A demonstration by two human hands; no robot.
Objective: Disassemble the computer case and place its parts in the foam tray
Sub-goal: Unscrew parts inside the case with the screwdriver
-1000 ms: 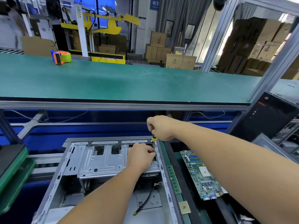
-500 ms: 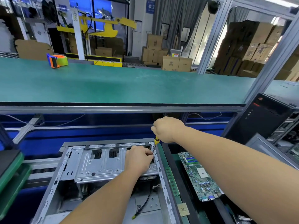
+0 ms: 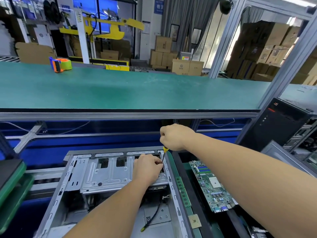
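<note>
Green bench [image 3: 130, 90] on an aluminium frame [image 3: 228, 40], with blue panels [image 3: 89, 143] beneath. A tape dispenser [image 3: 60, 64] stands at the bench's far left edge. Behind: yellow machine [image 3: 109, 27], grey curtains [image 3: 181, 19], stacked cartons [image 3: 164, 52] on the floor and more cartons [image 3: 267, 54] at right behind the frame. A black tower [image 3: 281, 122] stands at right.

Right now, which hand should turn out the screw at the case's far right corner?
Right. The right hand already grips the screwdriver, its tip down at the computer case rail. The left hand rests on the metal bracket beside the tip, better placed to steady it.
</note>
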